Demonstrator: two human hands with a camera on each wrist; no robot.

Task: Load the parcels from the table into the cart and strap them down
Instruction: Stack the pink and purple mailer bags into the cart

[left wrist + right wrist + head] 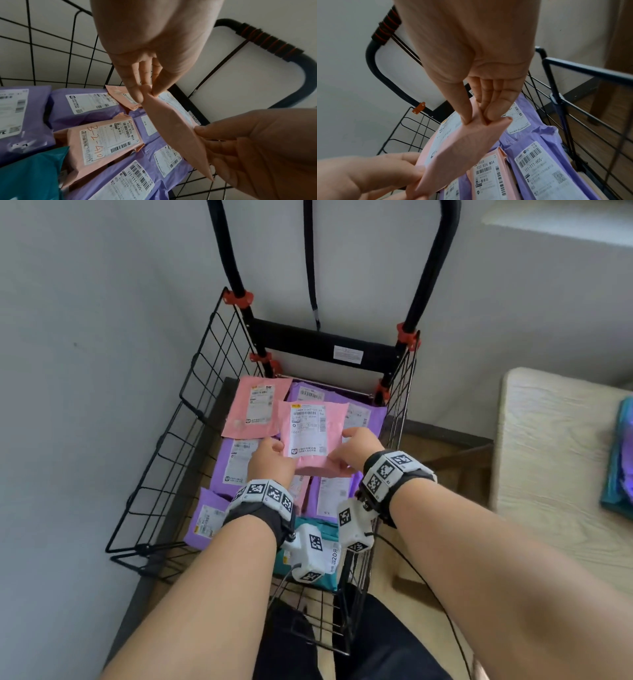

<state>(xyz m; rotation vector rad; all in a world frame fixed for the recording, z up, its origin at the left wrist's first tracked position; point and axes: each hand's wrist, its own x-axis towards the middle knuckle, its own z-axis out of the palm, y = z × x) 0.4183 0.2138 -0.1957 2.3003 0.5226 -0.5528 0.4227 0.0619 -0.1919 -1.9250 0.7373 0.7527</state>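
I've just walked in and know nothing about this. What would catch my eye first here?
Two hands, left hand and right hand, pinch opposite edges of a pink parcel above a black wire cart. Below it lie purple parcels, another pink one and a teal parcel nearest the person. A black strap hangs loose between the handle bars behind.

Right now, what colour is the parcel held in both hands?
Pink, with a white shipping label; the parcel shows best in the head view.

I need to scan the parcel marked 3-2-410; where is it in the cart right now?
The pink parcel marked 3-2-410 lies flat among purple parcels, beside the teal parcel, under the held pink parcel.
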